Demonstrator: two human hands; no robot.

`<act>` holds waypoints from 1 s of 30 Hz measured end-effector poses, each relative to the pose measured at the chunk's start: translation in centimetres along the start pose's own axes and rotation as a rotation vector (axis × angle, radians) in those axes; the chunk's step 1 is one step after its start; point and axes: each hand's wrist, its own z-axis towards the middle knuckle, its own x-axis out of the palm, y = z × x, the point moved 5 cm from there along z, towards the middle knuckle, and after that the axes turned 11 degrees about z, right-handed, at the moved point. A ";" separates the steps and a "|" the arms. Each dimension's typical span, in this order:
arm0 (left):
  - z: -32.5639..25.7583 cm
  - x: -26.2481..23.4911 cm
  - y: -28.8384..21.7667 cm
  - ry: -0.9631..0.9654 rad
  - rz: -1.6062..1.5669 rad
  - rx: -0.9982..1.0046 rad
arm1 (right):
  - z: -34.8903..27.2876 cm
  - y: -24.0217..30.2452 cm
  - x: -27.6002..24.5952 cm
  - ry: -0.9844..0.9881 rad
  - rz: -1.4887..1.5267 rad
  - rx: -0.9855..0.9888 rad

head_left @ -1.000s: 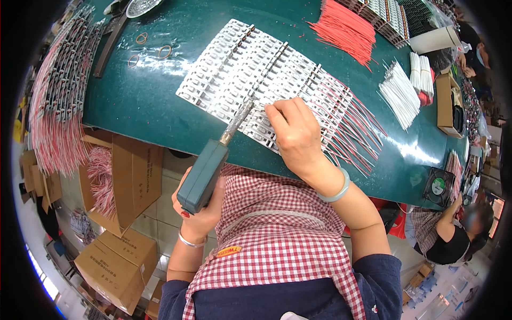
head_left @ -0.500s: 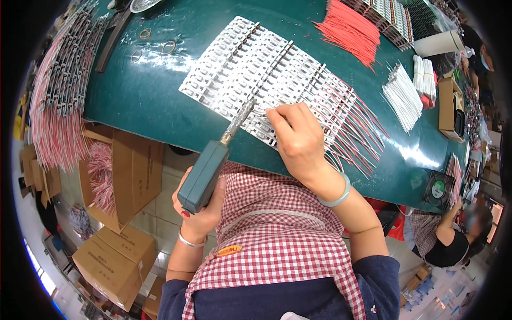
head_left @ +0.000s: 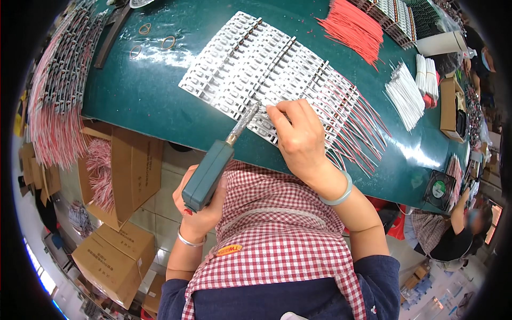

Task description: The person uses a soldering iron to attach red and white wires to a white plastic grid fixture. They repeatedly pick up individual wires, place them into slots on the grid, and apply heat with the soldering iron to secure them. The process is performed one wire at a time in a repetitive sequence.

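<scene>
My left hand (head_left: 200, 205) is wrapped round the handle of a green soldering gun (head_left: 209, 173). Its silvery barrel points up and to the right, and the tip rests at or just over a panel of white rows of small metal-faced parts (head_left: 234, 69). Close by the tip, my right hand (head_left: 298, 133) is pinched over the panel's front part; whatever is between its fingertips is too small to make out. Red and white wires (head_left: 360, 133) fan out from the panel's right end.
Red wires (head_left: 354, 29) and white wires (head_left: 404, 96) lie in bundles behind and right. A stack of wired parts (head_left: 66, 80) stands at the left, near rubber bands (head_left: 168, 42). Cardboard boxes (head_left: 114, 261) are on the floor. A co-worker (head_left: 458, 234) is at the right.
The soldering gun in my left hand has shifted slightly right, its tip now closer to my right fingertips. My right hand has barely moved.
</scene>
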 end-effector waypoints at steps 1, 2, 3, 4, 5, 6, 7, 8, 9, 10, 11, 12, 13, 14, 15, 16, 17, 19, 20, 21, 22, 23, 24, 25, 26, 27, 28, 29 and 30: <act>0.0 0.0 0.0 0.003 0.002 0.002 | 0.0 0.0 0.0 0.007 -0.002 0.002; 0.0 0.0 0.0 0.007 0.005 0.003 | 0.0 0.0 0.0 0.013 -0.003 0.004; 0.1 0.0 0.0 0.004 0.006 0.003 | 0.0 0.1 0.0 0.020 -0.006 0.006; 0.1 0.0 -0.1 0.001 0.008 0.002 | 0.0 0.0 0.0 0.018 -0.008 0.003; 0.1 0.0 -0.1 -0.001 0.010 0.001 | 0.0 0.0 0.0 0.016 -0.011 0.001; 0.1 0.0 -0.1 -0.002 0.015 0.003 | 0.0 0.0 0.0 0.013 -0.011 -0.003; -0.1 -0.1 0.1 -0.002 0.020 0.005 | 0.0 0.0 0.1 0.016 -0.009 -0.003; -0.2 -0.1 0.1 -0.003 0.025 0.006 | 0.0 0.1 0.1 0.018 -0.007 -0.003; -0.3 -0.2 0.2 -0.025 0.005 -0.006 | 0.0 0.0 0.1 0.021 -0.007 -0.002; -0.4 -0.2 0.3 -0.047 -0.014 -0.019 | 0.0 0.0 0.1 0.020 -0.009 -0.003; -0.6 -0.3 0.4 -0.069 -0.034 -0.031 | 0.0 0.0 0.1 0.020 -0.011 -0.004; -0.9 -0.2 0.8 -0.069 -0.058 -0.068 | 0.0 0.0 0.1 0.018 -0.011 -0.004; -1.5 -0.2 1.5 -0.069 -0.082 -0.105 | 0.0 0.0 0.1 0.018 -0.011 -0.003; -1.8 -0.1 1.9 -0.069 -0.107 -0.142 | 0.0 0.0 0.0 0.018 -0.011 -0.003; -1.9 -0.1 2.0 -0.070 -0.122 -0.153 | -0.1 0.0 0.1 0.019 -0.009 -0.003; -2.0 0.0 2.1 -0.070 -0.137 -0.163 | -0.1 0.0 0.1 0.017 -0.009 -0.003; -2.0 0.0 2.2 -0.071 -0.152 -0.173 | -0.1 -0.1 0.1 0.016 -0.009 -0.003; -2.1 0.0 2.1 -0.067 -0.142 -0.170 | 0.0 0.0 0.1 -0.008 0.004 0.000; -2.1 0.0 2.1 -0.065 -0.137 -0.168 | 0.1 0.1 0.0 -0.030 0.017 0.002; -2.1 0.0 2.1 -0.066 -0.131 -0.162 | 0.1 0.2 -0.2 -0.050 0.030 0.005; -2.1 -0.1 2.0 -0.067 -0.125 -0.157 | 0.1 0.3 -0.3 -0.047 0.041 0.012; -2.1 -0.1 2.0 -0.067 -0.120 -0.151 | -0.1 0.5 -0.4 -0.044 0.052 0.019; -2.1 -0.2 2.0 -0.067 -0.120 -0.153 | -0.2 0.6 -0.5 -0.041 0.064 0.026; -2.2 -0.2 2.0 -0.066 -0.121 -0.156 | -0.3 0.7 -0.4 -0.017 0.060 0.020; -2.2 -0.2 2.1 -0.066 -0.122 -0.158 | -0.5 0.7 -0.2 0.006 0.057 0.014; -2.1 -0.3 1.9 -0.073 -0.109 -0.129 | -0.6 0.7 -0.1 0.028 0.052 0.009; -2.0 -0.4 1.6 -0.080 -0.095 -0.100 | -0.6 0.7 0.0 0.023 0.062 0.007; -1.8 -0.5 1.4 -0.087 -0.082 -0.071 | -0.6 0.7 0.0 0.018 0.071 0.005; -1.8 -0.5 1.3 -0.083 -0.083 -0.070 | -0.6 0.7 0.1 0.013 0.079 0.004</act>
